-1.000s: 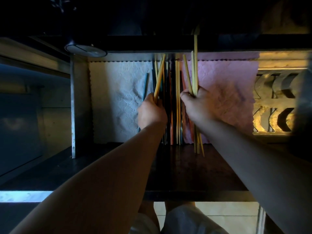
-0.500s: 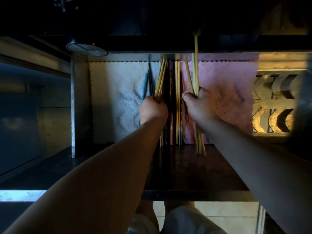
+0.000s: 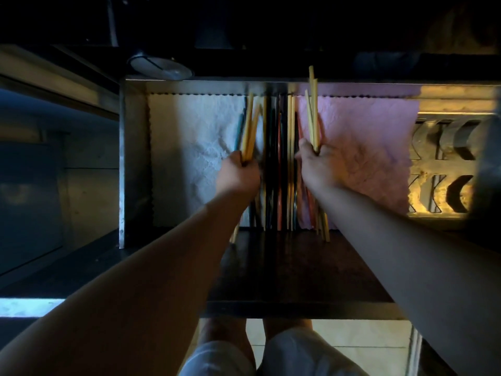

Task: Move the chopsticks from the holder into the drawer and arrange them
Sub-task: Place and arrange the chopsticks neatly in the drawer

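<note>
An open metal drawer (image 3: 134,164) is lined with a white cloth (image 3: 195,158) on the left and a pink cloth (image 3: 368,147) on the right. Several dark, orange and yellow chopsticks (image 3: 280,169) lie lengthwise along its middle. My left hand (image 3: 238,176) is closed around a bunch of yellow chopsticks (image 3: 250,128) at the left of that row, their tips pointing away from me. My right hand (image 3: 318,165) grips another bunch of yellow chopsticks (image 3: 313,109) at the right of the row, over the pink cloth's edge; their near ends stick out past the drawer's front.
A dark counter front (image 3: 292,270) lies below the drawer. A round metal lid or bowl (image 3: 160,67) sits above the drawer's back left corner. A metal rack with curved slots (image 3: 447,164) is at the right. My legs and the tiled floor show below.
Both hands have shifted slightly with their bunches. The left bunch has straightened from a tilt to nearly parallel with the row. The right bunch has slid a little away from me.
</note>
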Demonstrator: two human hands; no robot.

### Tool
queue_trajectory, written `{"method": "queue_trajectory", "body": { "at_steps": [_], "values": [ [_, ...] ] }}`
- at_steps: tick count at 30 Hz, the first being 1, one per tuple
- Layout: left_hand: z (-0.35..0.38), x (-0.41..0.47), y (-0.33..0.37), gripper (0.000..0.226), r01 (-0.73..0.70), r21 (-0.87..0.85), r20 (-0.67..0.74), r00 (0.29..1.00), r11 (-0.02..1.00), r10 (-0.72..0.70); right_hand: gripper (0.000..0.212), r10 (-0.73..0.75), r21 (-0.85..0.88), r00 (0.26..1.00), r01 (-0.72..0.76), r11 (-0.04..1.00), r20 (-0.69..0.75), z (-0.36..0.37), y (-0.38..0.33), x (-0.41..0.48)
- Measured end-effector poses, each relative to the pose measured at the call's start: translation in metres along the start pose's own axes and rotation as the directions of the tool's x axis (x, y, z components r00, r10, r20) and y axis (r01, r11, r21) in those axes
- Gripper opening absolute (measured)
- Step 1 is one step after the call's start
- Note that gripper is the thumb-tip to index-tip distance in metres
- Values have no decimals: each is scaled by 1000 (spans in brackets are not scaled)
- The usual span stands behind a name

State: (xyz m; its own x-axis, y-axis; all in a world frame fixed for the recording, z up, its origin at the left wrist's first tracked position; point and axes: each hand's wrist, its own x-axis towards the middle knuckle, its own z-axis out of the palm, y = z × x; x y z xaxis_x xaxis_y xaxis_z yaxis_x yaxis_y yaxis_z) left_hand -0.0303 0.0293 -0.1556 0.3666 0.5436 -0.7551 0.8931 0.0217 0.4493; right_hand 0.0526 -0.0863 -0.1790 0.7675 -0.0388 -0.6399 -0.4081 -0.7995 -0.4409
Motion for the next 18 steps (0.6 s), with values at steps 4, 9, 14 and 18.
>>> {"method": "queue_trajectory", "body": {
  "at_steps": [4,9,14,18],
  "values": [
    [12,-1,4,13,9,13,-17,1000,1000,-8,44,8,30,1000,-8,1000,19,5,3,-2],
    [20,5,7,11,54,2,-11,998,999,-54,40,-10,-42,996,6,999,-90,2,6,0],
    [15,5,7,14,51,9,-3,999,999,-51,27,-27,-16,994,25,1000,-105,2,2,1],
    [7,0,5,18,43,-46,-34,998,998,-45,19,-93,-24,991,91,996,-97,10,-5,-4]
  ]
}}
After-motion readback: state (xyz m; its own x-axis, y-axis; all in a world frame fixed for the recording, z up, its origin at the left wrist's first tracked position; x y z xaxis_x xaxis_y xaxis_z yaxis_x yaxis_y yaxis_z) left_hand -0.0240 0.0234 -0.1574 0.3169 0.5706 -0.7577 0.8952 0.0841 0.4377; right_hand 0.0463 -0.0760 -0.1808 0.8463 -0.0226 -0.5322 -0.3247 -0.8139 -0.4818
